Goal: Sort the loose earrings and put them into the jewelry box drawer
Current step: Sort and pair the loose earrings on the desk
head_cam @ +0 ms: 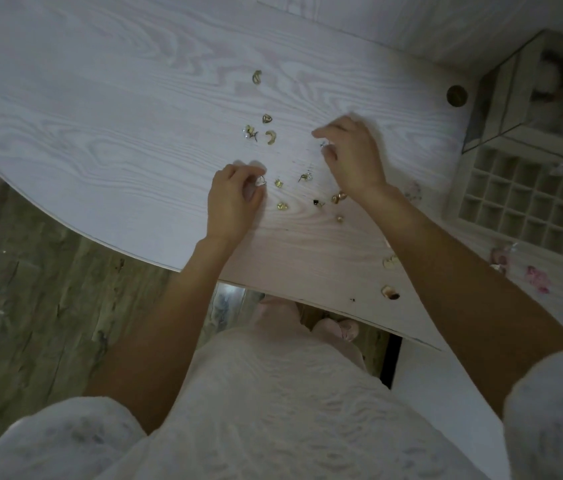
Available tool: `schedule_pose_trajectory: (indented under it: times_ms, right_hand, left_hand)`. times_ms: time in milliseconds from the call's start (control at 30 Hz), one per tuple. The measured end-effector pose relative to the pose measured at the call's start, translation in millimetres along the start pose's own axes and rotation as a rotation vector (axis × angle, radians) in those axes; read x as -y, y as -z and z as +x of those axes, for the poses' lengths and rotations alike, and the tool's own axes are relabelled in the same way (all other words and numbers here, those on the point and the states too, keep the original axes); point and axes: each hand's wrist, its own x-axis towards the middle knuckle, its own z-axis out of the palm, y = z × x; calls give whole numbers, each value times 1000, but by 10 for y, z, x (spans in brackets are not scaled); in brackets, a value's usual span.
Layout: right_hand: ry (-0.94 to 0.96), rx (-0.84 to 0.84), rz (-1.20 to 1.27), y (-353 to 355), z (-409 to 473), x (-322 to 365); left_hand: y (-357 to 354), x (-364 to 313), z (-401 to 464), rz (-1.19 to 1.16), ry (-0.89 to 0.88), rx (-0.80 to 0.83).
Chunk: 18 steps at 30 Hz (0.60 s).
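The person stands at the pale wood-grain tabletop (107, 109), both bare forearms reaching over it; the left hand (233, 202) has its fingers curled and pinches a small silver ring-shaped earring (260, 181) at its fingertips, low against the surface; the right hand (352, 154) is curled too, gripping a tiny silvery earring (324, 145) between thumb and fingers, though blur hides the exact hold; loose gold-toned earrings lie scattered between and around the hands: a gold hoop-like piece (257, 77) at twelve o'clock, well apart from the rest; a gold triangular earring (267, 118) and a gold curved earring (270, 137) just beside a pearl-and-gold cluster (249, 132); a small gold stud (282, 205) at six o'clock of the left fingertips; at three o'clock the grey jewelry box (529, 84) stands with its gridded drawer (522, 206) pulled out, compartments open to view; pink trinkets (538, 278) lie at four o'clock near the drawer's corner
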Motion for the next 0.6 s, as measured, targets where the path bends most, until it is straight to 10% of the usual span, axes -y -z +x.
schedule_pose_trajectory:
  times_ms: [600]
  right_hand:
    - [66, -147, -60, 80, -628, 21]
  left_hand:
    - [201, -61, -37, -151, 27, 25]
